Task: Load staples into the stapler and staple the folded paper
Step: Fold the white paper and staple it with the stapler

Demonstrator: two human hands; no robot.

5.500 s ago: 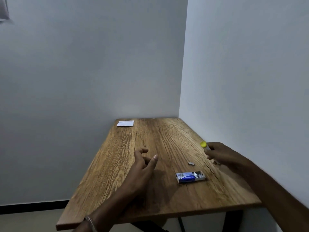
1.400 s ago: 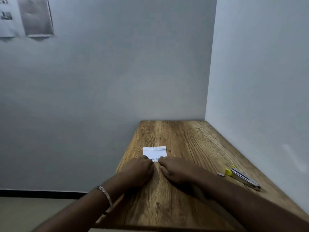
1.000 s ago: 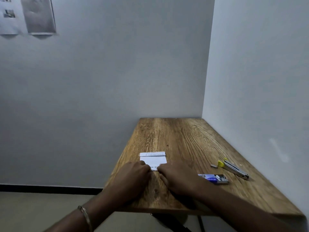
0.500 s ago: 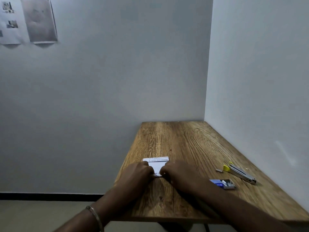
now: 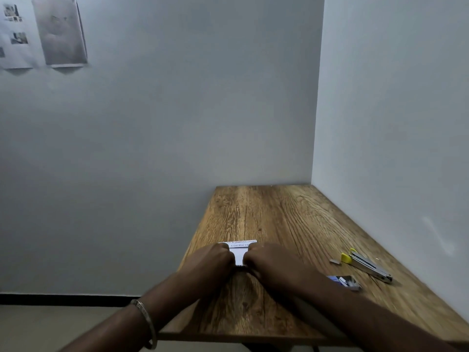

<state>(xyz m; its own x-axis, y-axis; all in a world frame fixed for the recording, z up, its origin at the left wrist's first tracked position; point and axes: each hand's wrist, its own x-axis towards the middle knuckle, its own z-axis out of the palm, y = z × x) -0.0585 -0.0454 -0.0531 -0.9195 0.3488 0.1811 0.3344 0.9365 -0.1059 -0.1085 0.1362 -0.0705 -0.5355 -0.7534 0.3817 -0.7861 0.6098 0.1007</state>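
A small white folded paper (image 5: 239,251) with printed text lies on the wooden table (image 5: 279,219). My left hand (image 5: 210,262) and my right hand (image 5: 269,262) both press down on its near part, fingers curled, covering most of it. The stapler (image 5: 368,264), metal with a yellow tip, lies at the right, away from both hands. A short loose strip of staples (image 5: 334,261) lies by its yellow end. The blue staple box (image 5: 345,282) sits open just beyond my right forearm.
The table stands in a corner: a wall runs along its right side and another along its far end. Its left and near edges drop to the floor. Paper sheets (image 5: 59,31) hang on the far wall, upper left.
The stapler went from my right hand to the table. The paper came from the far left corner to the middle, and both hands now cover more of it.
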